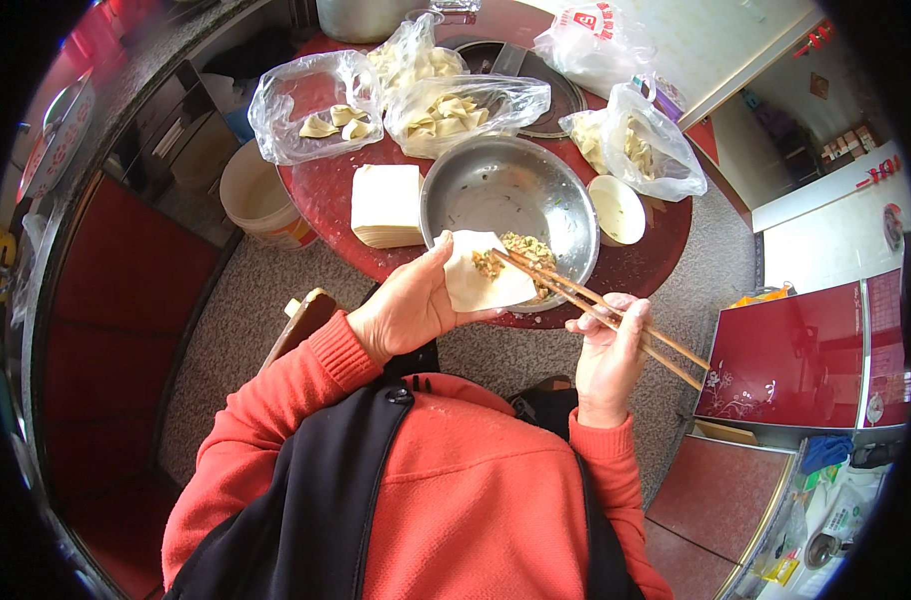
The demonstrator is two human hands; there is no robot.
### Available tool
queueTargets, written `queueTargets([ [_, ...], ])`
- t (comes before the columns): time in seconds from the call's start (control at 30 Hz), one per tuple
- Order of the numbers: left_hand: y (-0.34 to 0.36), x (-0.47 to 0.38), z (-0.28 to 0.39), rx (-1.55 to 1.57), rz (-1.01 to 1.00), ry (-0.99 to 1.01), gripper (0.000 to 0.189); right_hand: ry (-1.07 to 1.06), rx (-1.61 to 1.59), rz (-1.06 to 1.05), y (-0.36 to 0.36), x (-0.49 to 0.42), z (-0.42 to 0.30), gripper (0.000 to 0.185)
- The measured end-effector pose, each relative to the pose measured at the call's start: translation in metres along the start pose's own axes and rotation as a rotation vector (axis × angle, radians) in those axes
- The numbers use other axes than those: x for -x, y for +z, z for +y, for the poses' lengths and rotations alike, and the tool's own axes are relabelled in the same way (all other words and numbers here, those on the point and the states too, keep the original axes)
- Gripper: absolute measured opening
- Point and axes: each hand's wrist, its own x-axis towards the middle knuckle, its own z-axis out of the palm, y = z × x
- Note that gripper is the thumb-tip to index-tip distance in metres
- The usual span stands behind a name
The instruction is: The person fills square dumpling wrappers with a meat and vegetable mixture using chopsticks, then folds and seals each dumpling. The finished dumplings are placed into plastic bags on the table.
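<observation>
My left hand point(418, 304) holds a square dough wrapper point(474, 289) over the near rim of a steel bowl point(493, 184). A small lump of minced filling point(486, 264) lies on the wrapper. In my right hand point(613, 349) is a pair of wooden chopsticks point(609, 315), whose tips touch the filling on the wrapper. More minced filling point(534, 251) sits at the near side of the bowl, partly behind the wrapper. Left of the bowl stands a stack of square wrappers point(386, 202).
Plastic bags of folded wontons point(448, 116) lie along the far side of the red round table point(328, 187). An open bag point(275, 97) with several wontons is at left. A pale bowl point(617, 210) stands right of the steel bowl. A white bucket point(257, 191) is on the floor.
</observation>
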Motion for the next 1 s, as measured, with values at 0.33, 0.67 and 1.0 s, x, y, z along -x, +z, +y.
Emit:
queueTargets([
  [0.33, -0.01, -0.003, 0.001, -0.034, -0.044, 0.04, 0.043, -0.13, 0.171, -0.307, -0.003, 0.008, 0.002, 0.035],
  [0.67, -0.016, -0.005, -0.005, -0.069, 0.003, 0.114, 0.04, 0.032, -0.026, -0.113, -0.014, 0.001, -0.001, 0.031],
  [1.0, -0.011, -0.005, -0.009, -0.115, -0.001, 0.156, 0.045, 0.214, -0.085, -0.057, -0.024, -0.012, 0.023, 0.028],
])
